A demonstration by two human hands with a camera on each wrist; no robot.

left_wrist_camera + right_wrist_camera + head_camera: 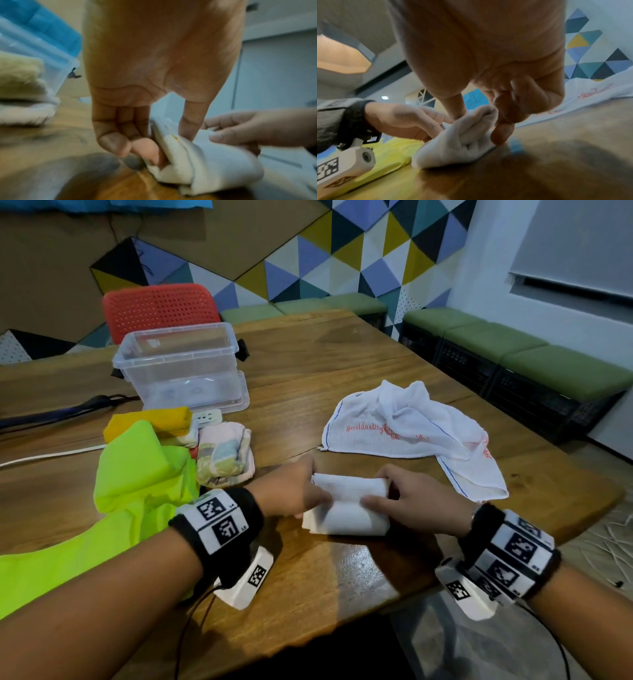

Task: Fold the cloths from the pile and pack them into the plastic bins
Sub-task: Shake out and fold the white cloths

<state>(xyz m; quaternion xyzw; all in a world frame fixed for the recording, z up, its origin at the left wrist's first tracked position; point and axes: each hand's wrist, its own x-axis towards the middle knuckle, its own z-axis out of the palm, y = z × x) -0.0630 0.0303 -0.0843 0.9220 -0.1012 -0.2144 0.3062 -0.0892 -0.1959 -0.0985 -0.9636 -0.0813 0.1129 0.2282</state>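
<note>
A small white cloth [346, 508], folded into a thick bundle, lies on the wooden table [325, 364] near its front edge. My left hand [294, 491] pinches its left end between thumb and fingers [118, 143]. My right hand [411, 501] grips the right end, thumb on top and curled fingers [501, 134] behind. The bundle shows in the left wrist view as folded white layers [197, 159] and in the right wrist view as a white cloth [457, 144]. A clear plastic bin [178, 368] stands at the back left.
A crumpled white cloth with red lettering [411, 433] lies behind my hands to the right. On the left sit a neon green cloth [137, 481], a yellow folded cloth [150, 419] and a pastel patterned cloth [222, 453]. A red chair [157, 309] stands behind the bin.
</note>
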